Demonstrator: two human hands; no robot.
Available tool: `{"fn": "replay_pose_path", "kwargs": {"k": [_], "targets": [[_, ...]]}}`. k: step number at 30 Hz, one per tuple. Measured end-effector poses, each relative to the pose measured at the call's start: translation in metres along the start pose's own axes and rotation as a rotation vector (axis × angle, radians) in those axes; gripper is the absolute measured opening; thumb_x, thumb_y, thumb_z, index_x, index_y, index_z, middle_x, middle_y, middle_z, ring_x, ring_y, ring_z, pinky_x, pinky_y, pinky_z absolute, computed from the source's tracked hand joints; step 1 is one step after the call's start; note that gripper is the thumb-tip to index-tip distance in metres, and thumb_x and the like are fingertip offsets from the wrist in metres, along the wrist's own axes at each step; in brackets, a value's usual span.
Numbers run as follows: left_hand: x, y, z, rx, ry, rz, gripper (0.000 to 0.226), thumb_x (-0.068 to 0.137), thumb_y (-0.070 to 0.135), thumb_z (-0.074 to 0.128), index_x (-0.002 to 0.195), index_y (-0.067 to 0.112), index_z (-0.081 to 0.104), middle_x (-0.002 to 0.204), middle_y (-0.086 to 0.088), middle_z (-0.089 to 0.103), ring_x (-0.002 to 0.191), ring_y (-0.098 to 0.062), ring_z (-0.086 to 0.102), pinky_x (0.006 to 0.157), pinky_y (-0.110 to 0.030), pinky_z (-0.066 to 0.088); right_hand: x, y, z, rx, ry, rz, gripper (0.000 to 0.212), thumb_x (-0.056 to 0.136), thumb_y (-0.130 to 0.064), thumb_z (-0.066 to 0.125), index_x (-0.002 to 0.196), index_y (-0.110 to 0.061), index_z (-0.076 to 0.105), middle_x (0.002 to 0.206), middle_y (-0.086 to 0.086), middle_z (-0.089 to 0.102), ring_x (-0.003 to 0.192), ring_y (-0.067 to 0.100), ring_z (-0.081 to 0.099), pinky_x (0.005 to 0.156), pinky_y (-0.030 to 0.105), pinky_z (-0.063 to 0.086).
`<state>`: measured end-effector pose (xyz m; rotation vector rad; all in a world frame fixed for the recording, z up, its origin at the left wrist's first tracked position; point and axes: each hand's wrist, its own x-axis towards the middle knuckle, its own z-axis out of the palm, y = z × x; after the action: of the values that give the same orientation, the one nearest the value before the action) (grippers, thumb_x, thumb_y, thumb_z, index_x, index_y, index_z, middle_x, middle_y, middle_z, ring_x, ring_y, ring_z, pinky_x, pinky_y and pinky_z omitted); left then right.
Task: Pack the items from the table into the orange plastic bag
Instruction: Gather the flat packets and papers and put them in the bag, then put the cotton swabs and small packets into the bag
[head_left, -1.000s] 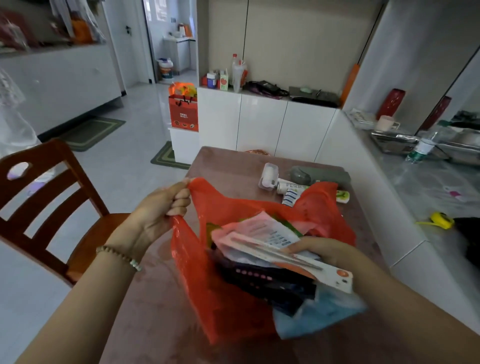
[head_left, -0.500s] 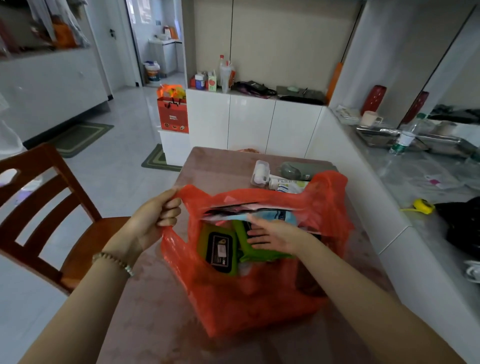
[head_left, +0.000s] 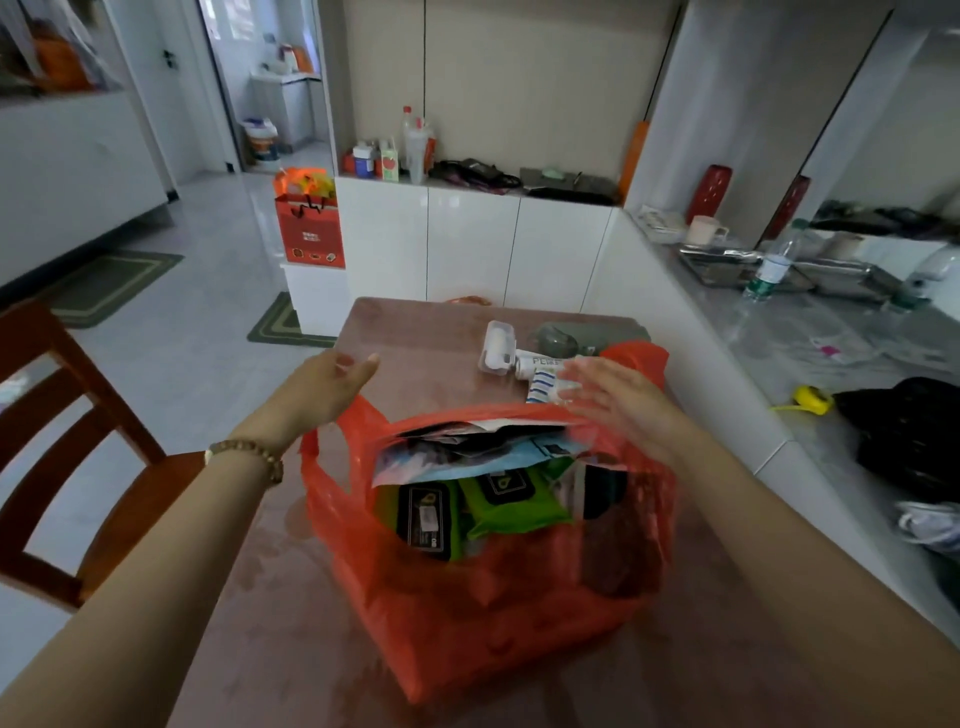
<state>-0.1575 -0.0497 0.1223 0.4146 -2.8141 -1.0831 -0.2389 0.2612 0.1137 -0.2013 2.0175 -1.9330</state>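
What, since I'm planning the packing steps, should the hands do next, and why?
Probably reach the right hand to grip the white tube just ahead of it: both it and the left hand are open, and the tube, a white case and a grey pouch lie outside the orange plastic bag.

The floor (head_left: 171, 322) is pale and shiny, with two green mats (head_left: 109, 283). A brown wooden chair (head_left: 145, 499) stands left of the brown table (head_left: 415, 332). Low white cupboards (head_left: 467, 244) sit under a beige wall (head_left: 519, 78). A grey counter (head_left: 810, 353) runs along the right. Daylight comes through a doorway (head_left: 260, 78).
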Motion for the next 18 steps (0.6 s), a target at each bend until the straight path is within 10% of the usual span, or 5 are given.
{"fn": "replay_pose_path", "kwargs": {"k": [9,14,18], "targets": [[0.088,0.066,0.065,-0.157,-0.243,0.021,0.065,0.093,0.056,0.029,0.134,0.009,0.046,0.14,-0.012,0.049,0.125,-0.03,0.049,0.11,-0.043,0.034,0.119,0.003,-0.027,0.068,0.084,0.137,0.063,0.087,-0.038,0.061,0.141,-0.014,0.039,0.14,0.001,0.044,0.134,0.02,0.038,0.105,0.029,0.033],[0.148,0.082,0.128,-0.236,-0.326,-0.034,0.059,0.095,0.05,0.032,0.132,0.007,0.046,0.127,-0.011,0.053,0.117,-0.029,0.052,0.106,-0.039,0.037,0.169,0.053,-0.079,-0.135,0.266,0.276,0.086,0.083,-0.025,0.07,0.148,-0.008,0.016,0.139,0.013,0.044,0.108,0.018,0.047,0.083,0.031,0.044],[0.189,0.09,0.188,-0.201,-0.383,-0.054,0.049,0.098,0.043,0.03,0.129,0.009,0.048,0.123,-0.016,0.055,0.098,-0.022,0.05,0.088,-0.03,0.038,0.199,0.109,-0.117,-0.436,0.189,0.343,0.102,0.072,-0.027,0.08,0.147,-0.004,0.015,0.15,0.012,0.032,0.133,0.026,0.039,0.104,0.034,0.038]]}}
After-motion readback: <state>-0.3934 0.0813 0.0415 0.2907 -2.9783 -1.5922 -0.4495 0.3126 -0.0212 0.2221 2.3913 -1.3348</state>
